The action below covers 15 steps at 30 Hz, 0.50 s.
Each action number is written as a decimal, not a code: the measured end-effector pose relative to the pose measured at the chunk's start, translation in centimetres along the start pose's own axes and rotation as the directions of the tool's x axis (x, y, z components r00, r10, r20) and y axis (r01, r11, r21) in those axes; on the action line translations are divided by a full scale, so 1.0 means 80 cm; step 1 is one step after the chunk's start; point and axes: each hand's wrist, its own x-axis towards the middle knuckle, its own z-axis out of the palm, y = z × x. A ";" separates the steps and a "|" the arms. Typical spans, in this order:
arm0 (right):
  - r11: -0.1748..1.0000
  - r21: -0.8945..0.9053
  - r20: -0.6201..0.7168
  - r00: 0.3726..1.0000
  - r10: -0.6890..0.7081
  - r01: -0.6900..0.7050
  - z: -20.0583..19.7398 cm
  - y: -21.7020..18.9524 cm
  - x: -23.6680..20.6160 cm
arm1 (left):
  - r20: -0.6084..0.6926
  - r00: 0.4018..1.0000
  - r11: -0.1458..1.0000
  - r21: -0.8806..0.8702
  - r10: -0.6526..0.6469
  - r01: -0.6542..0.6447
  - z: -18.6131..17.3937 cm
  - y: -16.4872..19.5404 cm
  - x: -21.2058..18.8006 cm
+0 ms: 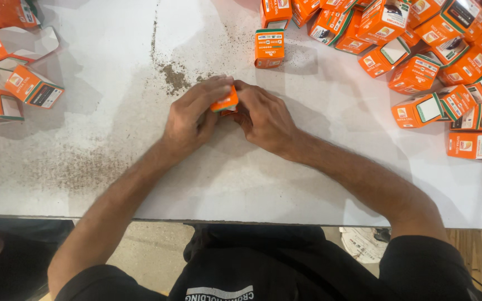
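1. I see the left hand [193, 114] and right hand [263, 117] together grasping a small orange carton [225, 102] at the middle of the white table [112, 139].
2. Single upright carton [269, 48] stands just beyond the hands.
3. Heap of orange cartons [436, 61] lies at far right; flattened cartons [15, 67] at far left.

Small box mostly hidden
Both hands are covering the orange box [225, 102]; the edges are cutting off the box pile [447, 50].

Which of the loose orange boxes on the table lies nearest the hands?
The lone orange box standing just beyond the hands, apart from the big pile at right and the opened boxes at left.
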 end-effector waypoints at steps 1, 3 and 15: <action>1.000 0.016 -0.018 1.000 -0.008 0.008 0.000 0.000 -0.001 | 0.031 0.999 0.998 0.033 0.044 -0.045 -0.002 -0.001 -0.001; 0.998 0.047 -0.064 0.997 -0.031 0.034 -0.001 0.001 0.000 | 0.098 0.986 0.984 0.103 0.136 -0.146 -0.004 -0.005 -0.004; 0.998 0.022 -0.033 0.998 -0.056 0.056 -0.002 0.003 0.003 | 0.026 0.997 0.988 0.135 0.068 -0.071 0.008 -0.017 -0.015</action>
